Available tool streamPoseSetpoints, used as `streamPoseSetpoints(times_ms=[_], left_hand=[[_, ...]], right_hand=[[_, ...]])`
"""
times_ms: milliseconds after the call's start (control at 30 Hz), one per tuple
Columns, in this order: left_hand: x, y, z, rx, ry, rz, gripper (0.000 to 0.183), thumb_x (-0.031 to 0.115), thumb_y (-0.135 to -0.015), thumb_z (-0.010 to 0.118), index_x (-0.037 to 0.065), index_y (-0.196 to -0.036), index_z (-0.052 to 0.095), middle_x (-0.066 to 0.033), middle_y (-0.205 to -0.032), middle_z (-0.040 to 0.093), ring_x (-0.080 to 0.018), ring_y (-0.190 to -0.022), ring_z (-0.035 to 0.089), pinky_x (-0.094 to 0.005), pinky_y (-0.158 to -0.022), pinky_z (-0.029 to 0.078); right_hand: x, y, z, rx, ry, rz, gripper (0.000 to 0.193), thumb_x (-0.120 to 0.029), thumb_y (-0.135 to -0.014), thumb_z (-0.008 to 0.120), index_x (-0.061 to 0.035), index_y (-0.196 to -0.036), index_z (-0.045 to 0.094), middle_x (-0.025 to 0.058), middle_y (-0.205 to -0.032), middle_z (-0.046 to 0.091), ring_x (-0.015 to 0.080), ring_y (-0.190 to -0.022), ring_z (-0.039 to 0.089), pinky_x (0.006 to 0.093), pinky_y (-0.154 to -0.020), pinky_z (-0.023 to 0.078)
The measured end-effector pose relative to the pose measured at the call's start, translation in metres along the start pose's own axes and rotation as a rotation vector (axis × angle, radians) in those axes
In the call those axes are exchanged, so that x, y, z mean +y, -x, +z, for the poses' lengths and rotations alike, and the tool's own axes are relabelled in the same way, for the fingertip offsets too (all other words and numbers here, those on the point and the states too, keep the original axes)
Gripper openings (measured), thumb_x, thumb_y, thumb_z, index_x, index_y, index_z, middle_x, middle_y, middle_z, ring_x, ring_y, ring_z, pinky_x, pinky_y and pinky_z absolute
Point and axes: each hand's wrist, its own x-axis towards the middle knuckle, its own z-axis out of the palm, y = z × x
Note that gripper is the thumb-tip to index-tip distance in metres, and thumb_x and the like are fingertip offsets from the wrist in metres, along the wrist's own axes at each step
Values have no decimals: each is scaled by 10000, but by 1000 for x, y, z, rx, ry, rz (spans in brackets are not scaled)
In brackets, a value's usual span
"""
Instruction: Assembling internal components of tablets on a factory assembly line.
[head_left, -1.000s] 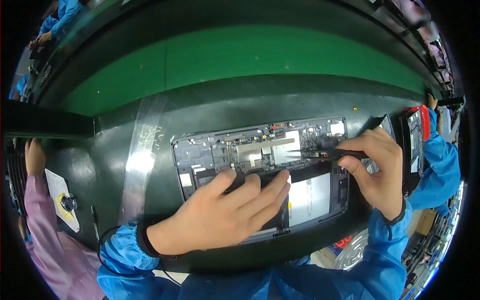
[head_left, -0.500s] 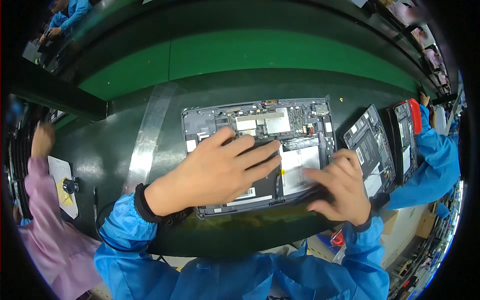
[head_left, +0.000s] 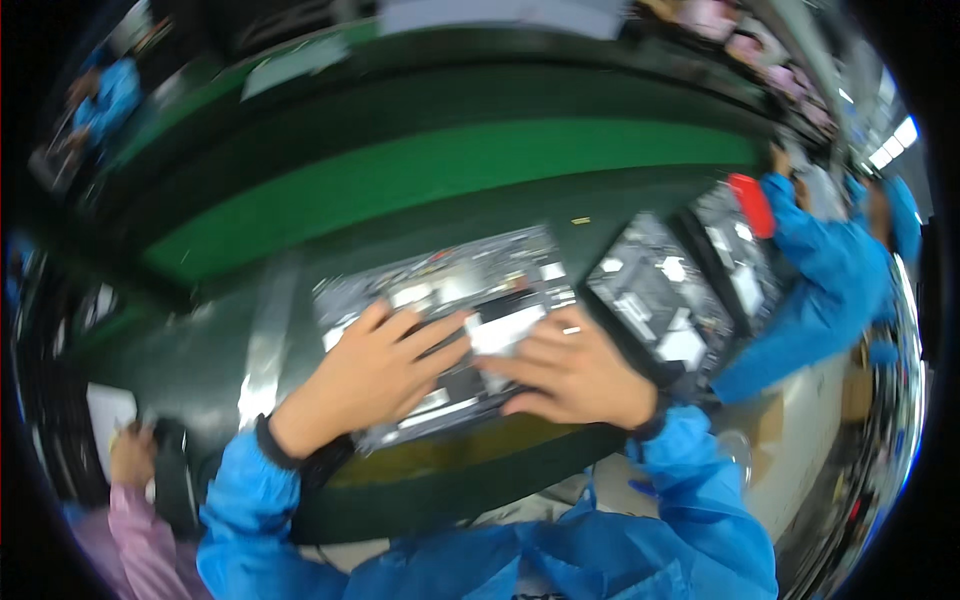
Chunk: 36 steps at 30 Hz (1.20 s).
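Note:
An opened laptop base [head_left: 450, 285] lies tilted on the dark green bench, its circuit board showing along the far side. My left hand [head_left: 365, 370] rests over its near left part, fingers stretched out and spread. My right hand [head_left: 585, 375] is on the near right part, fingers stretched toward the left hand, with fingertips at a white-silver panel [head_left: 500, 332]. The two hands' fingertips are close together. Nothing shows gripped in either hand, though motion blurs the details and the palms hide part of the base.
Two more opened laptop bases, one [head_left: 645, 290] nearer and one [head_left: 745, 265] beside a red piece [head_left: 752, 205], lie to the right. A blue-sleeved co-worker's arm [head_left: 800, 330] reaches in there. At left are clear tape [head_left: 265, 350], white paper [head_left: 108, 415] and a pink-sleeved person's hand [head_left: 132, 455].
The whole view has swung and blurred, so the laptop base appears farther left and tilted. My right hand has come closer to my left. The pink-sleeved person's hand has lowered to the paper.

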Motion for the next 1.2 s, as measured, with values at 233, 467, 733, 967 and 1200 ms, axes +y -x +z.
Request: streamPoseSetpoints(times_ms=[233, 467, 733, 967, 1200], left_hand=[[16, 3, -22, 7, 53, -64, 518, 53, -810, 722, 153, -1318, 710, -110, -1530, 557, -344, -1150, 556, -464, -1002, 476], [124, -3, -41, 133, -71, 90, 469, 282, -801, 832, 102, -1224, 736, -24, -1152, 704, -208, -937, 610, -374, -799, 467], [177, 28, 29, 190, 19, -38, 223, 155, -853, 794, 22, -1030, 765, -34, -989, 723, -165, -757, 596, -304, -697, 467], [188, 29, 63, 344, 250, -215, 437, 296, -808, 864, 44, -1140, 732, -44, -964, 671, -240, -870, 621, -364, -736, 488], [193, 13, 78, 81, 63, -448, 745, 631, -843, 745, 167, -1416, 644, -108, -1349, 578, -308, -1142, 548, -448, -948, 451]], right_hand=[[-34, 38, -3, 265, -247, 191, 320, -224, -939, 786, -58, -1175, 648, 98, -986, 710, 291, -864, 668, 390, -759, 519], [-79, 93, 2, 483, -541, 330, 249, -187, -802, 927, -54, -965, 794, 64, -722, 710, 193, -524, 612, 296, -498, 444], [-100, 136, 35, 367, -1230, 607, 194, -78, -796, 926, -36, -931, 793, 78, -804, 774, 141, -719, 747, 262, -643, 560], [-93, 137, 52, 461, -1054, 551, 211, -4, -841, 865, 36, -1005, 738, 97, -903, 774, 141, -778, 743, 266, -668, 574], [-58, 116, 46, 471, -698, 870, 144, -49, -894, 833, 21, -980, 742, 89, -844, 758, 99, -724, 704, 257, -631, 532]])
